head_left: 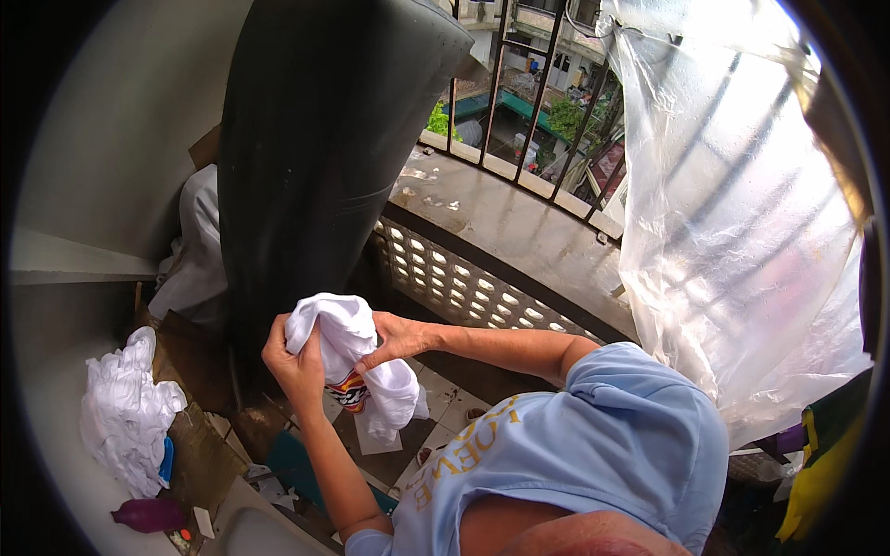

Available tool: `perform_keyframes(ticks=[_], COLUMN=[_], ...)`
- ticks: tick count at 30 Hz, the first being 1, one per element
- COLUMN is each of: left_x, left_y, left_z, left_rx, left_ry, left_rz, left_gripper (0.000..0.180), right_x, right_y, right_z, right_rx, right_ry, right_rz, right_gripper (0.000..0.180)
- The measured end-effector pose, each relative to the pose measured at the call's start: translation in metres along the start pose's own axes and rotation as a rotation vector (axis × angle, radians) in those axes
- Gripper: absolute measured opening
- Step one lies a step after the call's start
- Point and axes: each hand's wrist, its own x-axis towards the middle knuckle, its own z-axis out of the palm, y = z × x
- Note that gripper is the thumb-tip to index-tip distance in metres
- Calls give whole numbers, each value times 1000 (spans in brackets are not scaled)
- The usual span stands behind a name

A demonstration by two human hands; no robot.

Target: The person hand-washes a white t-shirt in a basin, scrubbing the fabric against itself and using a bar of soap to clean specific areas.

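Cloth (345,324) looks light, limp; grip bunched folds. Left hand (297,363) and right hand (397,337) both clamped on it.

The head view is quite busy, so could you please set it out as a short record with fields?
Held item: white garment with a colourful print, bunched up
Left hand: grips the garment's left side
Right hand: grips its right side, thumb on the fabric
Left of scene: white fabric bundle, with a purple object below it in the picture
Beyond hands: large dark rounded object
Right of scene: translucent plastic sheet
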Motion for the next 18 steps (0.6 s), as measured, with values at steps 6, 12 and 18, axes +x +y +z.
perform_keyframes(ticks=[6,12,18], left_x=[32,45,57], left_y=[18,10,-18], left_z=[-19,-47,-76], left_rx=[-102,-142,-527], left_ry=[89,-355,17], left_rz=[-11,-58,-42], left_gripper=[15,26,25], right_x=[30,48,40], right_y=[-24,-61,23], right_z=[-28,-56,-63], right_rx=[225,45,-332], right_ry=[180,141,-124], right_rz=[-18,-19,113], right_gripper=[17,16,54])
